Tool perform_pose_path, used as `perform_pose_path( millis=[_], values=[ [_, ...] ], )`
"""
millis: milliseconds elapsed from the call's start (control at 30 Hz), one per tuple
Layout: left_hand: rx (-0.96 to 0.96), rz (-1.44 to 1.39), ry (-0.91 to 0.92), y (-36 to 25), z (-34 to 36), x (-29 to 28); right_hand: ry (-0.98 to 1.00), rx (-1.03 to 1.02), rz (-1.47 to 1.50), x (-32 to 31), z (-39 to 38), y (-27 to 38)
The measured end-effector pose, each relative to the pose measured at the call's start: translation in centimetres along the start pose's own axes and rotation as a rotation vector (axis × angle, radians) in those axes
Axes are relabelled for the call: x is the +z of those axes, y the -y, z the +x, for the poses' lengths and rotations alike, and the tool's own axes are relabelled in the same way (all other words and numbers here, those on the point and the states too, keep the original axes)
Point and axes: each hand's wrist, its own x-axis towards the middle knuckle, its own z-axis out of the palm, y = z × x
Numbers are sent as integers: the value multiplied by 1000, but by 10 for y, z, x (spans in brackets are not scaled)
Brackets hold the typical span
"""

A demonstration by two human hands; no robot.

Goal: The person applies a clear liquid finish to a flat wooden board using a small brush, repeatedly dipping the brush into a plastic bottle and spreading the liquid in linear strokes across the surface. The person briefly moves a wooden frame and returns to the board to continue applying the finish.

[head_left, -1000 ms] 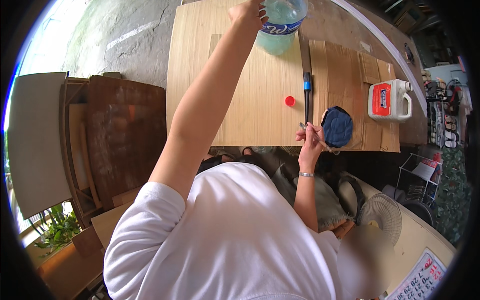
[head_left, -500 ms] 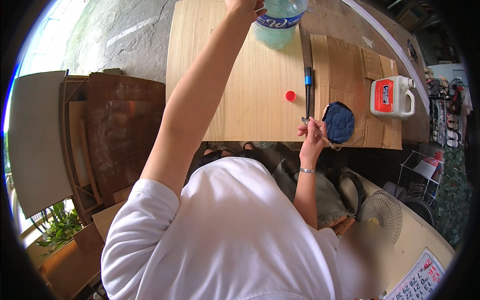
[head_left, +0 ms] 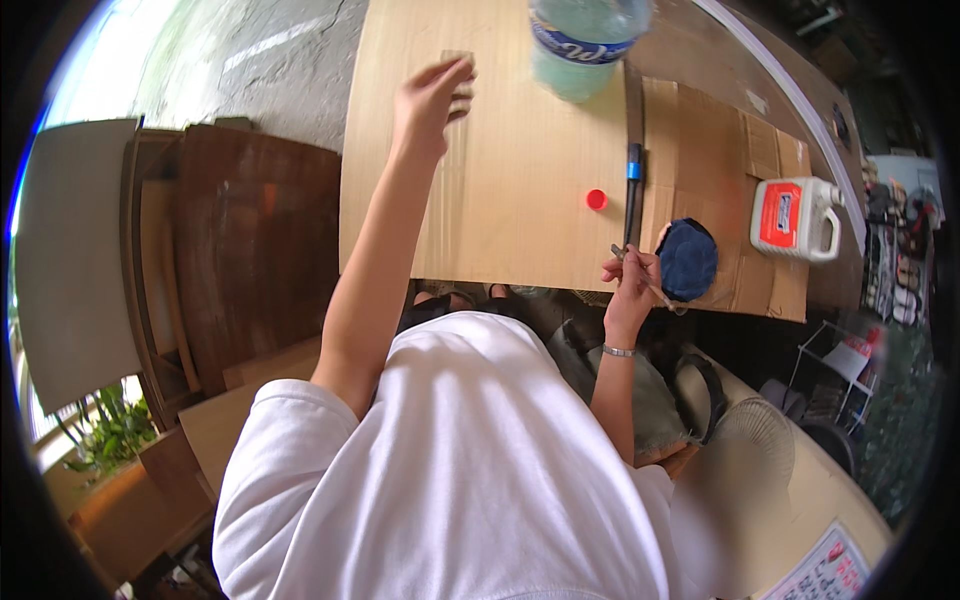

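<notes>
Your left hand (head_left: 435, 100), which half a second ago was up by the bottle (head_left: 578, 55), is now well apart from it, back toward you and to the left, over the far left part of the table (head_left: 500, 235). Its fingers are loosely curled and blurred; you cannot tell whether anything is in them. The bottle, blue-labelled, stands upright near the far edge, its top cut off by the view.

Your right hand (head_left: 632, 283) has hardly changed: at the near edge, thumb and fingers pinched closed on a thin tool (head_left: 657, 294), which slants down to the right. Just beside that hand, on its right, is a round blue pad (head_left: 688, 262) on cardboard (head_left: 712, 165).

A dark brush (head_left: 634, 172) with a blue band lies along the cardboard's left edge, its handle reaching toward your right hand. Left of the brush sits a red cap (head_left: 596, 199).

Bare wood stretches from your left hand to the near edge, and rightward as far as the cap. On the right, a white jug (head_left: 797, 219) stands at the cardboard's right edge.
</notes>
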Motion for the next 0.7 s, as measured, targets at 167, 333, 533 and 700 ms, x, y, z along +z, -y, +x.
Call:
perform_pose_path(
  millis=[167,333,533,700],
  values=[
    [-85,95,-491,86,-86,-148,127,27,-47,25,6,-9],
    [-263,1,-1032,195,-175,-233,438,103,-151,78,8,-17],
    [-498,-416,-946,278,-202,-216,791,120,-272,152,-5,-31],
    [-338,-580,-846,288,-193,-215,1086,194,-346,205,-27,-68]
  ],
)
